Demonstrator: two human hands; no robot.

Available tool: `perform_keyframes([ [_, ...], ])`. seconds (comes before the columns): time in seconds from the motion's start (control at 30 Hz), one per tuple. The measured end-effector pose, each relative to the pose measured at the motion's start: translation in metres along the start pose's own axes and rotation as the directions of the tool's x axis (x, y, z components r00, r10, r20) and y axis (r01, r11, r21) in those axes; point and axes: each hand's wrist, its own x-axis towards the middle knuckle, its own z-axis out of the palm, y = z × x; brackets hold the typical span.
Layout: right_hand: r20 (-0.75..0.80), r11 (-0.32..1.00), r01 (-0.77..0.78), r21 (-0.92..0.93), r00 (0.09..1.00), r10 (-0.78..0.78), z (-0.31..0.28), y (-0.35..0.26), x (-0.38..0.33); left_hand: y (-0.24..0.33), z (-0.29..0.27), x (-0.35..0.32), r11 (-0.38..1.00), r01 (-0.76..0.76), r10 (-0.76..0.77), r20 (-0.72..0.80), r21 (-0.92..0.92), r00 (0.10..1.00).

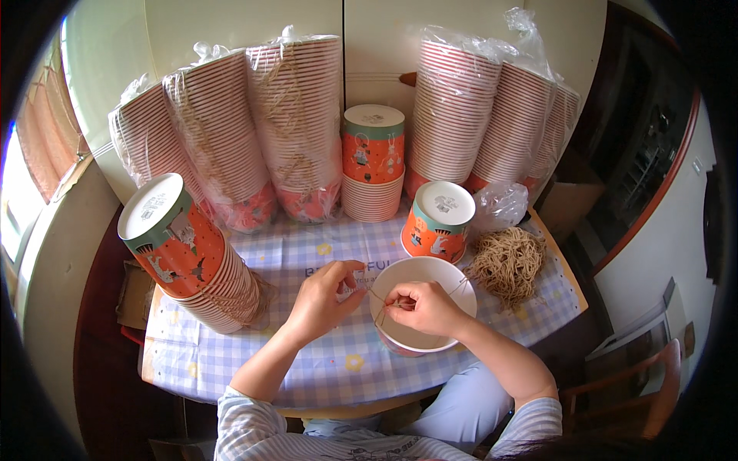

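A white-lined paper bucket (415, 338) stands mouth up on the table in front of me. Over its mouth, my right hand (424, 309) pinches a thin brown string (377, 294). Just left of the rim is my left hand (327, 298), its fingers curled and closed around the string, which spans the small gap between both hands. More string runs across the bucket's opening to its right rim. An upside-down orange bucket (437, 230) with a green band sits right behind the open one. To the right lies a tangled heap of brown string (506, 265).
On the left leans a nested stack of orange buckets (181, 253) with string hanging at its side. Tall plastic-wrapped stacks (296, 123) line the back, with a shorter stack (373, 165) between them. A checked cloth (307, 376) covers the table. A chair (630, 392) stands at right.
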Motion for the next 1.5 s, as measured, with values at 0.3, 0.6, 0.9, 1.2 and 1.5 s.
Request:
perform_keyframes([
  [0.3, 0.006, 1.0, -0.022, 0.004, 1.0, 0.022, -0.002, 0.0, -0.001, 0.0, 0.003, -0.001, 0.99, -0.013, 0.032, -0.132, 0.142, 0.991],
  [0.6, 0.021, 0.999, -0.042, 0.022, 0.999, 0.042, -0.001, 0.001, 0.0, 0.001, 0.008, -0.004, 0.989, -0.126, 0.107, 0.214, 0.081, 0.971],
  [0.9, 0.002, 0.999, -0.002, 0.049, 1.0, 0.002, -0.001, 0.0, 0.0, 0.001, 0.017, -0.006, 0.948, -0.26, 0.272, -0.043, 0.181, 0.961],
  [1.2, 0.038, 0.995, -0.051, 0.09, 0.998, 0.047, -0.003, 0.004, 0.0, -0.008, 0.02, -0.003, 0.861, 0.343, -0.187, 0.393, -0.375, 0.9],
  [1.5, 0.046, 0.99, -0.059, 0.13, 0.997, 0.054, -0.002, 0.008, 0.0, -0.007, 0.018, 0.001, 0.64, 0.563, -0.203, 0.591, -0.523, 0.781],
])
